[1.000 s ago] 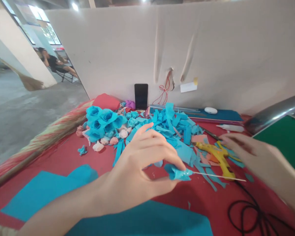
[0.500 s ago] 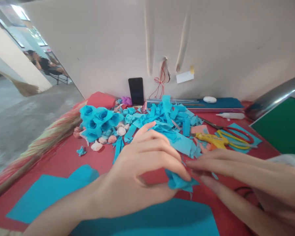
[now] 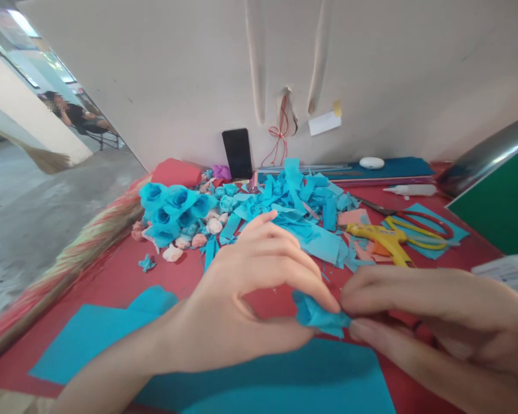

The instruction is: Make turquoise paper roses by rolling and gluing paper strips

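Between the thumb and index finger of my left hand (image 3: 259,287) is a small blue crepe paper flower (image 3: 319,316), its folded petals facing left. My right hand (image 3: 423,310) pinches the flower's right end with thumb and fingertips. Below both hands lies a large blue paper sheet (image 3: 276,379) on the red tabletop (image 3: 99,276). Another blue sheet (image 3: 77,339) shows left of my left forearm. Past my fingers, a heap of blue paper scraps (image 3: 293,201) spreads out, beside a bunch of finished blue paper flowers (image 3: 168,213).
A yellow glue gun (image 3: 384,236) and red-and-yellow-handled scissors (image 3: 427,224) lie at right. Small pink and white paper roses (image 3: 198,238) sit near the bunch. A black phone (image 3: 237,152) leans on the wall. A green board (image 3: 496,207) stands at far right; a person (image 3: 75,115) sits far left.
My right hand has closed in on the flower's right end, its thumb and fingertips now pinching it. My left hand keeps its hold. The view has shifted slightly.
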Demonstrator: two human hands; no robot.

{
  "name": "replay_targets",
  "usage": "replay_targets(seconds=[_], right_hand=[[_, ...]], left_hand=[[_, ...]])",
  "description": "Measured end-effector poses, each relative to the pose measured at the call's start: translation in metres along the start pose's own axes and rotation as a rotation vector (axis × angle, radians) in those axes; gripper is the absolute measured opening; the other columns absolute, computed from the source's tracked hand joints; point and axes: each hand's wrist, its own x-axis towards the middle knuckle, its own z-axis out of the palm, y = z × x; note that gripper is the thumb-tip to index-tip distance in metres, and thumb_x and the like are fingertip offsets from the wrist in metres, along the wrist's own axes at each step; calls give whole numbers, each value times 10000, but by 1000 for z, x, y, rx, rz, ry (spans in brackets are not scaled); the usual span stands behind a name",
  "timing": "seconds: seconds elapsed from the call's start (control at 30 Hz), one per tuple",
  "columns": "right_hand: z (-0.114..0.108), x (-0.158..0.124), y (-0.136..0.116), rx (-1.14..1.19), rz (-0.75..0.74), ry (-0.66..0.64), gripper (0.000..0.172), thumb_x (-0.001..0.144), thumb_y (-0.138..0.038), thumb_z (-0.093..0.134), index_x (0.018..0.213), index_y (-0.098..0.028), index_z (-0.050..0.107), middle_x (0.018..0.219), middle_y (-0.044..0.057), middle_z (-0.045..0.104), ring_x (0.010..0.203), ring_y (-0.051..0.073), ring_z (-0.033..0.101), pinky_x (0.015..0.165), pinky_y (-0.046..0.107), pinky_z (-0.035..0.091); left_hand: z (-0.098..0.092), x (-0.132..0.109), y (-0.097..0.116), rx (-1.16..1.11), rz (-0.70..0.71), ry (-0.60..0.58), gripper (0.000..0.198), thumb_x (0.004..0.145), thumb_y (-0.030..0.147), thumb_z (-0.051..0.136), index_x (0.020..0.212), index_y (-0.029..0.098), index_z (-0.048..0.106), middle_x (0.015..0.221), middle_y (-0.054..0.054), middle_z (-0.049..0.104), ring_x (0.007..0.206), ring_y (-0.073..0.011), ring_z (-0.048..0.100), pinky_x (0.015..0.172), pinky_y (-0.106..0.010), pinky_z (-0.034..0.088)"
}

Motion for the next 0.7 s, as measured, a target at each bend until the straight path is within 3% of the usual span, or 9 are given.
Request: replay_targets(seconds=[0.17, 0.3, 0.5, 0.7], right_hand=[[4, 0, 3, 47, 24, 3, 167, 802, -282, 527, 658, -333, 595, 545, -99, 543, 440, 89, 505, 361, 125, 440], [8, 0, 6, 61, 2, 51, 148, 788, -255, 537, 686, -340, 601, 591, -104, 575, 472, 87, 540, 378, 116, 448], [7, 0, 5, 48, -110, 90, 141, 778, -187, 564, 701, -303, 584, 597, -105, 586, 463, 70, 550, 389, 98, 442], [7, 2, 5, -7, -159, 119, 127, 783, -191, 575, 737, -309, 570, 589, -102, 583, 444, 67, 542, 380, 89, 436]], left_hand=[[1, 0, 0, 14, 15, 17, 146, 706, 143, 694, 781, 211, 589, 772, 43, 663, 726, -104, 609, 1038, -387, 311], [2, -1, 0, -9, 42, 32, 166, 691, 144, 719, 789, 189, 592, 770, 32, 663, 734, -101, 608, 909, -318, 411], [5, 0, -4, -57, 30, 54, 166, 678, 166, 738, 766, 173, 597, 759, 21, 659, 735, -115, 607, 980, -366, 334], [9, 1, -6, -122, 15, 100, 151, 673, 153, 734, 756, 167, 609, 734, 13, 644, 726, -125, 588, 924, -351, 344]])
